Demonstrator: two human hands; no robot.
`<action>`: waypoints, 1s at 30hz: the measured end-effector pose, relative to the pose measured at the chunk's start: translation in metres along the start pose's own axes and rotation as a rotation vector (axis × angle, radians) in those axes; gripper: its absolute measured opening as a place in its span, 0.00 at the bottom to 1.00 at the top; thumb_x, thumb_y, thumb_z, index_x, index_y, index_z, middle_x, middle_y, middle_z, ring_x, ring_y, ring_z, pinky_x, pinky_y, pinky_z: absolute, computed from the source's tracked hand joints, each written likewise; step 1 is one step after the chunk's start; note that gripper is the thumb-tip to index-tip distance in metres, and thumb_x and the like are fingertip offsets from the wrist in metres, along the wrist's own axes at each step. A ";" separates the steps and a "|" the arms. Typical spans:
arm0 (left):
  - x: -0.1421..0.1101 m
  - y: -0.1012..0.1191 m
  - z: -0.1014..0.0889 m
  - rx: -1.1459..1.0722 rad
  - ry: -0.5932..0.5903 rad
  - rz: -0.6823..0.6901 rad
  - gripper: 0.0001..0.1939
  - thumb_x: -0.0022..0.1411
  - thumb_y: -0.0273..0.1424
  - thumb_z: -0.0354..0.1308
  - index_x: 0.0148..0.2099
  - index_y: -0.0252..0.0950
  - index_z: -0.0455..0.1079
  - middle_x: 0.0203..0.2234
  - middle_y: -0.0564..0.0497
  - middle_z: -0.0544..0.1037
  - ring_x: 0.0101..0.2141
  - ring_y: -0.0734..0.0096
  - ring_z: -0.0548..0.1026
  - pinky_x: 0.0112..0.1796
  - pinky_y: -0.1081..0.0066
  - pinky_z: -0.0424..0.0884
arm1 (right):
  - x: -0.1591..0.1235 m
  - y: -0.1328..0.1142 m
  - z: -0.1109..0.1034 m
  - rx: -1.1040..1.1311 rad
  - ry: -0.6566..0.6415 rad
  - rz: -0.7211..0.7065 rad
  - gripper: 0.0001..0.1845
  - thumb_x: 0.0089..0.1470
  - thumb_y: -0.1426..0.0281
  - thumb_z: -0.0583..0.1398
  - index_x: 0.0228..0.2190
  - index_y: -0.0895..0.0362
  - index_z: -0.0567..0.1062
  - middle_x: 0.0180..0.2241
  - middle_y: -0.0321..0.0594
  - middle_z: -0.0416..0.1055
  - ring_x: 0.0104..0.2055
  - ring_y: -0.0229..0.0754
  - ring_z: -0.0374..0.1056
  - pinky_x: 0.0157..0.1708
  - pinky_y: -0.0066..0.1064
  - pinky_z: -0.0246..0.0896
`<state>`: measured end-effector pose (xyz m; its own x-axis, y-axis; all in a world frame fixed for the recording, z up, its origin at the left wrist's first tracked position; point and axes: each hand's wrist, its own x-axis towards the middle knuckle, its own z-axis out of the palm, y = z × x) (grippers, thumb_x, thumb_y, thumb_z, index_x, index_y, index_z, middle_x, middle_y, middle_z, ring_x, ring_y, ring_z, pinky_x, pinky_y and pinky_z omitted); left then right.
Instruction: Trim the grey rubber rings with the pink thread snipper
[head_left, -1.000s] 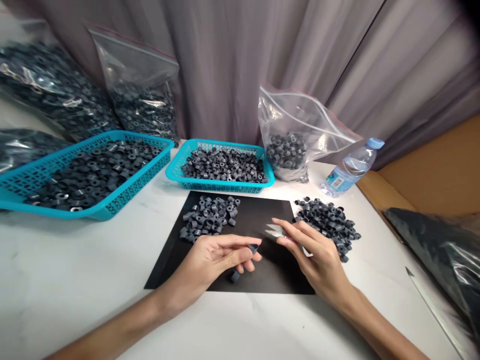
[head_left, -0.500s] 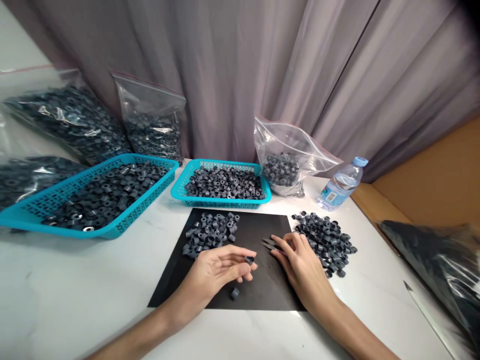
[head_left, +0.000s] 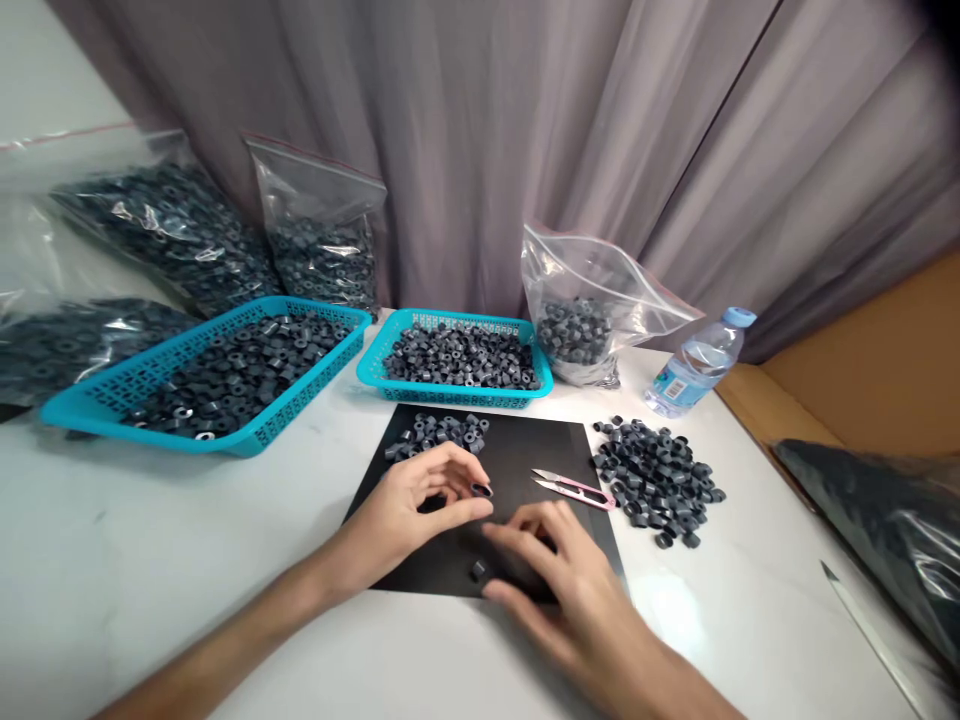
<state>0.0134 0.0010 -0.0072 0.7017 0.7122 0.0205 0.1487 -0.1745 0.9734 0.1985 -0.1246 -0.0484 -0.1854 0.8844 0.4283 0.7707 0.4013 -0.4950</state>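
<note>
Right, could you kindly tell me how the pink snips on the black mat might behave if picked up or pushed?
The pink snips would probably feel light and stiff, given their slim, metallic-looking blades. With those blades standing apart, the handles would likely give somewhat when squeezed. Lying flat on the black mat, they should slide rather than roll.

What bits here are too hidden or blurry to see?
All in the head view:
Part of the pile on the black mat: hidden behind the left hand.
Lower-left bag: cut off by the left edge.
Right hand: fingertips blurred.
Bottle label: writing too small to read.
</note>
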 end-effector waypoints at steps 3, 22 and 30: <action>0.000 -0.001 0.003 -0.050 -0.041 -0.048 0.11 0.61 0.37 0.65 0.44 0.39 0.71 0.35 0.54 0.78 0.36 0.71 0.77 0.43 0.69 0.71 | 0.000 -0.008 0.011 0.034 -0.031 0.002 0.14 0.64 0.68 0.58 0.51 0.51 0.74 0.42 0.44 0.71 0.40 0.46 0.66 0.39 0.40 0.66; -0.004 0.005 0.038 -0.400 -0.008 -0.217 0.10 0.63 0.37 0.63 0.39 0.34 0.73 0.28 0.53 0.80 0.31 0.75 0.76 0.35 0.77 0.71 | 0.005 0.001 -0.010 0.834 0.197 0.403 0.10 0.57 0.67 0.66 0.42 0.49 0.82 0.36 0.37 0.76 0.31 0.35 0.71 0.28 0.24 0.71; -0.006 0.009 0.038 -0.481 -0.001 -0.298 0.11 0.60 0.35 0.67 0.39 0.34 0.72 0.29 0.54 0.79 0.31 0.77 0.75 0.35 0.78 0.70 | 0.007 -0.001 -0.011 0.892 0.216 0.419 0.10 0.56 0.68 0.67 0.42 0.49 0.81 0.33 0.36 0.76 0.29 0.34 0.70 0.26 0.23 0.71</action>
<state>0.0372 -0.0311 -0.0073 0.6790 0.6824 -0.2709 0.0061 0.3637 0.9315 0.2032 -0.1212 -0.0368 0.1785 0.9683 0.1746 -0.0055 0.1784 -0.9839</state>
